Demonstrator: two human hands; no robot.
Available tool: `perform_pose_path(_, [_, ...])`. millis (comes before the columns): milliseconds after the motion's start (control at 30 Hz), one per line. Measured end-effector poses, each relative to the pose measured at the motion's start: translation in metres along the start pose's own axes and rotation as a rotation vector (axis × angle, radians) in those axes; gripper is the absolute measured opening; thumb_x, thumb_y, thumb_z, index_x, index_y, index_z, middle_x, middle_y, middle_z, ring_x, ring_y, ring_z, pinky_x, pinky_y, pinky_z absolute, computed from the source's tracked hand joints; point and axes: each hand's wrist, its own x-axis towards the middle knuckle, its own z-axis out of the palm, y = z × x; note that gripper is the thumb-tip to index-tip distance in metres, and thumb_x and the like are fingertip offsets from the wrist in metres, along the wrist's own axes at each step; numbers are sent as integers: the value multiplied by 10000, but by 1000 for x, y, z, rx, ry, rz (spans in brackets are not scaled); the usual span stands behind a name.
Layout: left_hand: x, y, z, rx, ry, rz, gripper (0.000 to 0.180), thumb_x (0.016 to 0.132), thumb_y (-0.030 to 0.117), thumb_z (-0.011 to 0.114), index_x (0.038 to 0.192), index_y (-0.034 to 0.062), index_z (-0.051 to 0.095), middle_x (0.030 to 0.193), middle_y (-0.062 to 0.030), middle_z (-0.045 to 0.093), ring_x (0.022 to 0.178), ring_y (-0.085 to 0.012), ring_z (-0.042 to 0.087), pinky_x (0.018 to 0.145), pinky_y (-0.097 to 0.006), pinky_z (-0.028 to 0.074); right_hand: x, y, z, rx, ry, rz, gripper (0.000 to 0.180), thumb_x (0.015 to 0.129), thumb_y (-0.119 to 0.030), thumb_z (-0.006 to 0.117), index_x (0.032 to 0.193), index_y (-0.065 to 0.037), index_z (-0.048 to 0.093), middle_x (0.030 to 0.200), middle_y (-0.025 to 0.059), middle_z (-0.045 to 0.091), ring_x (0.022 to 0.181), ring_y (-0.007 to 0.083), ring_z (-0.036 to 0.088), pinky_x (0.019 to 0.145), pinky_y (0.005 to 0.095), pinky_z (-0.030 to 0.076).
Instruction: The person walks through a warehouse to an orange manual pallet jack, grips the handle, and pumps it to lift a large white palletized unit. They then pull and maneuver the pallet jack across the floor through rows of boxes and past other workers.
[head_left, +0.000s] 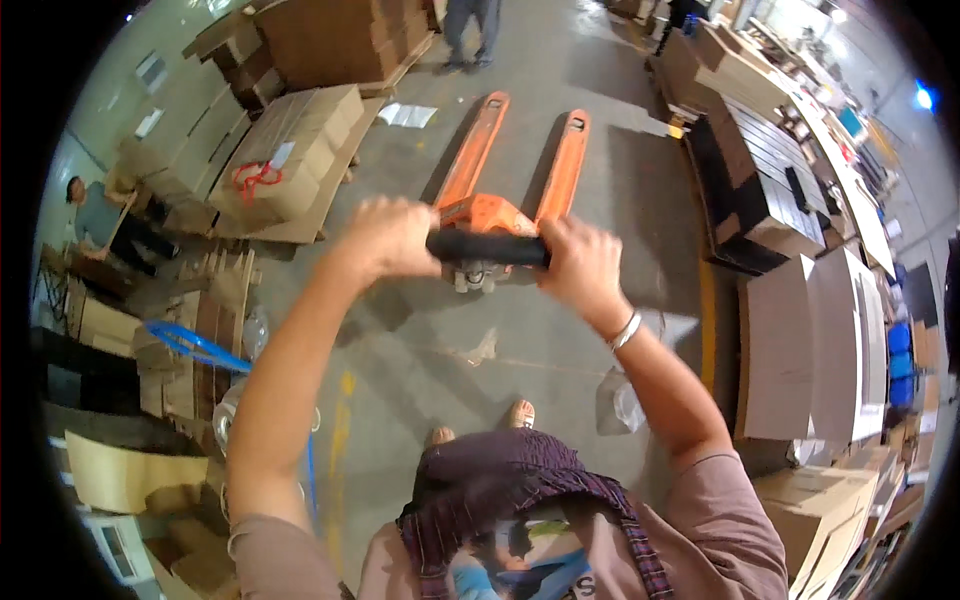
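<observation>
Both my arms stretch forward to the black handle [488,248] of an orange pallet jack [490,212]. Around the handle's left end my left hand [393,238] is closed, slightly blurred. At the right end my right hand [582,262] grips it too, with a silver bracelet on the wrist. The jack's two orange forks, the left fork [472,155] and the right fork [564,165], point away from me along the grey floor. Nothing rests on them. My feet show below the handle.
Left of the forks, a large carton [290,165] with red cord lies on a pallet. Black-wrapped stacked goods [765,185] and pale boards [800,340] line the right. One person [470,30] stands ahead; another person [110,220] is at far left. A clear plastic bag [625,402] lies near me.
</observation>
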Motion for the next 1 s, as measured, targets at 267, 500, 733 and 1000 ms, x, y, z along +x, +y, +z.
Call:
perform_pose_path(267, [-139, 51, 120, -609, -774, 226, 305, 707, 243, 810, 754, 0, 632, 639, -65, 664, 545, -140, 651, 522, -307, 516, -228, -93, 11, 156, 20, 113, 204, 646, -79, 651, 840, -107, 593, 844, 86, 566, 850, 321, 578, 751, 448, 441])
perform_pose_path(500, [-236, 75, 246, -398, -484, 176, 336, 620, 294, 867, 682, 48, 648, 566, -75, 653, 541, -203, 663, 564, -341, 493, -360, -170, 39, 6, -186, 280, 314, 700, -59, 652, 1007, -70, 586, 1005, 106, 563, 1087, 303, 524, 1032, 448, 363])
perform_pose_path(733, [-298, 43, 332, -749, -453, 203, 125, 679, 87, 680, 651, 26, 574, 569, -70, 563, 492, -205, 554, 447, -361, 438, -437, -264, 62, -126, -224, 511, 312, 813, -152, 630, 1120, -106, 597, 1217, 45, 565, 1133, 232, 551, 815, 460, 502])
perform_pose_path(1000, [-443, 128, 278, -557, -641, 111, 191, 815, 116, 731, 777, 29, 565, 579, -84, 501, 493, -200, 422, 509, -406, 366, -720, -324, -11, 285, -306, 1072, 236, 687, -76, 662, 918, -68, 706, 900, 152, 705, 898, 338, 685, 752, 457, 562])
